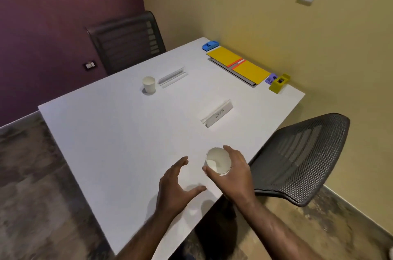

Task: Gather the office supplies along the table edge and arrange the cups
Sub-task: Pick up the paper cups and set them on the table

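**Supplies lined up, cups not yet settled**

Head view: along the far edge of the table (127, 136) the blue stapler (210, 45), yellow folders (238, 64), purple item (271, 78) and yellow-green dispenser (279, 83) sit in a row — that part looks done. The right hand (231, 174) curls round a paper cup (218, 163) near the table's near corner; the left hand (176, 187) is spread, empty. A second cup (148, 84) stands well apart beside a name card (173, 77) — the held cup probably belongs by the other card (218, 114).

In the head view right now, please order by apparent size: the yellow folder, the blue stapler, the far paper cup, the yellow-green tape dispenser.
1. yellow folder, clearly largest.
2. far paper cup.
3. yellow-green tape dispenser and blue stapler: alike, not ranked.
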`<state>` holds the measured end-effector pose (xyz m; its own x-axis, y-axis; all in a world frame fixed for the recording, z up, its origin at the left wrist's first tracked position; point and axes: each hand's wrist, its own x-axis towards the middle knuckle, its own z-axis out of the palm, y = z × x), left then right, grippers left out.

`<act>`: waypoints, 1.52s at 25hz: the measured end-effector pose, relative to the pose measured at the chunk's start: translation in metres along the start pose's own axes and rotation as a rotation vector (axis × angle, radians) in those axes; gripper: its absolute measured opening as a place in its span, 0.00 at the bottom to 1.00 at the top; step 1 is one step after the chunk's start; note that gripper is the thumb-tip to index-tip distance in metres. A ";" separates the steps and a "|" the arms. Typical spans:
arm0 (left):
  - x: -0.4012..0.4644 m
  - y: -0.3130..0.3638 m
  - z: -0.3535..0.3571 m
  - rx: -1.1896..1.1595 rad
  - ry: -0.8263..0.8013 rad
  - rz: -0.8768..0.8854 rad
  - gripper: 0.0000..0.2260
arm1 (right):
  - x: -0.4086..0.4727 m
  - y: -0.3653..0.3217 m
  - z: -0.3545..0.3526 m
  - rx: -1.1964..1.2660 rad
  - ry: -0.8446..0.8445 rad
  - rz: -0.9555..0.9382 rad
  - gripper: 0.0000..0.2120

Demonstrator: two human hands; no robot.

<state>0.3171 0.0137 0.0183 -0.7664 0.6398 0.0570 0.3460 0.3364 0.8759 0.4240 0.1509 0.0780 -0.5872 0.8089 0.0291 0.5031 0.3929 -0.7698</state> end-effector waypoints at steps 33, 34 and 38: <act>0.012 -0.126 0.050 0.538 -0.023 -0.719 0.45 | 0.256 0.071 0.145 -0.418 -0.388 -0.246 0.39; 0.011 -0.126 0.050 0.541 -0.027 -0.717 0.46 | 0.256 0.072 0.146 -0.424 -0.393 -0.254 0.39; 0.011 -0.125 0.051 0.524 -0.047 -0.741 0.45 | 0.258 0.073 0.152 -0.454 -0.406 -0.287 0.38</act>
<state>0.2928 0.0140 -0.1155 -0.8718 0.1580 -0.4636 -0.0159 0.9369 0.3493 0.2134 0.3217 -0.0674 -0.8847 0.4512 -0.1174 0.4559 0.7846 -0.4202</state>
